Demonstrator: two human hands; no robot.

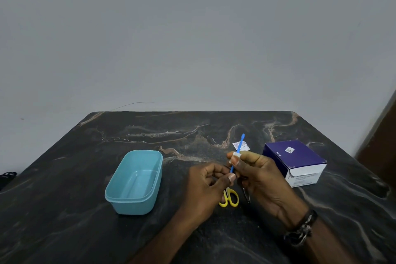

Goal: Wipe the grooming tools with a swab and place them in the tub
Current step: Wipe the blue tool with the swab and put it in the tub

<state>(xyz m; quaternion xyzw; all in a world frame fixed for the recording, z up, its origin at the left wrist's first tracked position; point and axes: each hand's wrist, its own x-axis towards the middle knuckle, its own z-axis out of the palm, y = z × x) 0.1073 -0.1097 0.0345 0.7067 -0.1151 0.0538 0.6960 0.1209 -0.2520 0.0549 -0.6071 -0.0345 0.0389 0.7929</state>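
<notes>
- Held upright over the counter [64, 178]: a thin blue pick [237, 154], long axis running from lower left up to upper right, tip pointing away toward the far wall.
- Left hand [205, 188] pinching the pick's lower end between thumb and fingers; a narrow grip.
- Right hand [259, 178] pinching a small white swab [236, 154] around the shaft, thumb and forefinger closed on it about midway up.
- Next stroke likely along the shaft, toward the free upper tip beyond the right grip.
- Teal tub [120, 197] open on the counter, empty, left of both hands; left hand nearer to it.
- Yellow scissors [230, 198] and a metal clipper [246, 195] lying on the counter beneath the hands, partly hidden, not yet in the tub.
- Torn white wrapper [246, 147] behind the pick; purple box [295, 156] to the right.
</notes>
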